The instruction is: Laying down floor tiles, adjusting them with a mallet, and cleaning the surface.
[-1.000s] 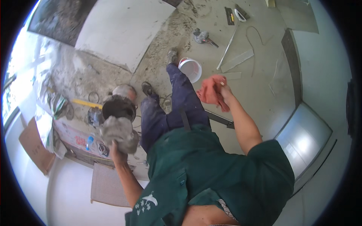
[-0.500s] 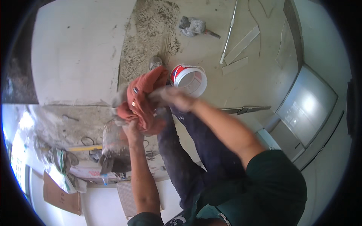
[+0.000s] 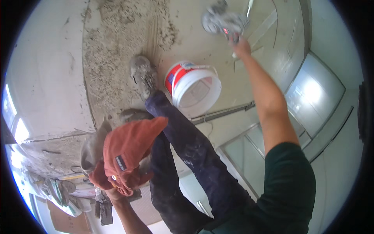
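My left hand (image 3: 113,194) is closed on a crumpled reddish-orange cloth (image 3: 130,146), which has a small dark label and a round button-like spot. The cloth hides most of my fingers. Greyish fabric (image 3: 91,150) hangs against its left side. At the upper right, my right arm is stretched far out, and my right hand (image 3: 242,47) is closed around the handle of a grey, mortar-caked power tool (image 3: 224,21). This tool has a round pad and a small red glow near the grip; motion blurs it.
A white bucket (image 3: 196,91) with a red side stands right of my shoe (image 3: 143,76). Wet mortar (image 3: 113,58) covers the floor beside a large pale tile (image 3: 46,70). Thin offcut strips (image 3: 265,29) lie at the upper right. Bags (image 3: 58,193) and cardboard (image 3: 68,218) are lower left.
My right hand has left the cloth and reached up right to grasp the power tool, which lay on the floor. The cloth has moved down left with my left hand. My view has shifted.
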{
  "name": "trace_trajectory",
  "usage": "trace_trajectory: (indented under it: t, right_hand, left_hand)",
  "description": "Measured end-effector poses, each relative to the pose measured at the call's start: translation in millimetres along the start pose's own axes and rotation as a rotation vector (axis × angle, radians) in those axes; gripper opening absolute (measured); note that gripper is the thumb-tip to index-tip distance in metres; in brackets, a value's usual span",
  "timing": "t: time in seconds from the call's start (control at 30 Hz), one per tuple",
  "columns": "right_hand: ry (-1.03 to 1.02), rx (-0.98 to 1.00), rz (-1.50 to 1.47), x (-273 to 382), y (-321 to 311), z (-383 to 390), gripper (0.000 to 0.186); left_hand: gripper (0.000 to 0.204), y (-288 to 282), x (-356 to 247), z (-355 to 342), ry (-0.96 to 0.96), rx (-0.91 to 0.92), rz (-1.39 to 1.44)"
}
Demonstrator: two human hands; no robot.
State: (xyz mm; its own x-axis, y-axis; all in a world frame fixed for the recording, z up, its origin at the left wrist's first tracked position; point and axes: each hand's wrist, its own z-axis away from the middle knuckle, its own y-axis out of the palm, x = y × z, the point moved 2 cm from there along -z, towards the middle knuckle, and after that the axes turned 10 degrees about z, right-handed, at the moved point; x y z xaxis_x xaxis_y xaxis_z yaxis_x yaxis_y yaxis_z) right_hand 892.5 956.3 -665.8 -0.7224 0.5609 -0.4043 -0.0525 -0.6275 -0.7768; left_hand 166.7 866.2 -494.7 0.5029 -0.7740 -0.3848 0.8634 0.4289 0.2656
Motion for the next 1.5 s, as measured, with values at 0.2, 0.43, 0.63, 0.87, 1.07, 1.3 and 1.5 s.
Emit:
trace_trajectory:
  t: [0.2, 0.43, 0.63, 0.87, 1.07, 1.3, 1.5]
  right_hand:
    - [-0.991, -0.062, -0.215, 132.8, 17.6, 271.8, 0.057]
    - [-0.838, 0.032, 0.230, 33.6, -2.0, 277.6, 0.048]
    - [-0.505, 0.649, -1.340, 129.7, -148.8, 332.6, 0.067]
    - [-0.626, 0.856, -1.556, 173.8, -207.4, 248.9, 0.063]
    - [-0.548, 0.482, -1.470, 101.6, -225.8, 63.1, 0.060]
    - [-0.735, 0.108, -0.807, 142.0, -208.5, -43.6, 0.096]
    - [-1.197, 0.093, -1.208, 220.1, -208.7, -56.2, 0.077]
  left_hand:
    - [0.086, 10.1, -39.3, 36.7, 0.031, -0.055, -0.112]
    - [0.048, 75.3, -51.1, 8.0, 0.332, 0.093, -0.363]
    - [0.087, 147.5, -30.3, 24.1, 0.003, 0.239, -0.060]
    - [0.029, 245.4, -36.1, -2.2, -0.056, 0.566, 0.049]
    - [0.023, 243.9, -58.7, -87.5, 0.155, 0.380, -0.092]
    - [0.048, 385.5, -24.1, -211.0, -0.046, 0.339, 0.130]
    - [0.055, 498.6, -52.1, -293.3, 0.173, 0.782, -0.318]
